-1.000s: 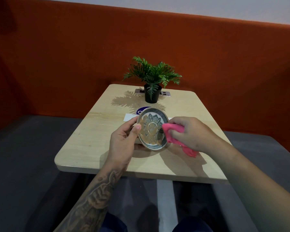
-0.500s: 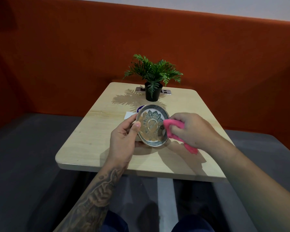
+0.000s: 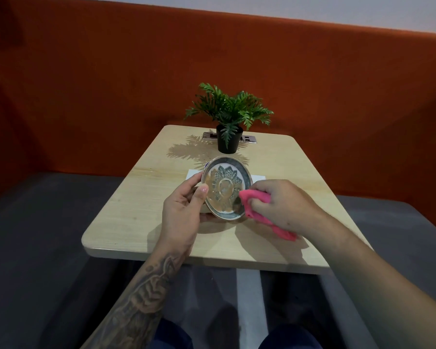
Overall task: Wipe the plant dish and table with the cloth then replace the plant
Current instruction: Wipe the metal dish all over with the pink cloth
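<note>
My left hand (image 3: 184, 207) grips the round patterned plant dish (image 3: 224, 183) by its left rim, thumb on the face, tilting it up above the wooden table (image 3: 141, 212). My right hand (image 3: 285, 205) holds a bunched pink cloth (image 3: 256, 199) pressed against the dish's lower right face; a tail of the cloth hangs below my palm. The green plant in its black pot (image 3: 229, 142) stands on the table's far end, apart from the dish.
A white paper (image 3: 258, 178) with a blue round mark lies on the table behind the dish. A flat metallic strip (image 3: 249, 139) sits behind the pot. An orange padded seat back surrounds the table; grey bench cushions lie on both sides.
The cloth in my right hand has slid from the dish's right edge down to its lower right face. My left hand keeps its hold on the dish, almost still.
</note>
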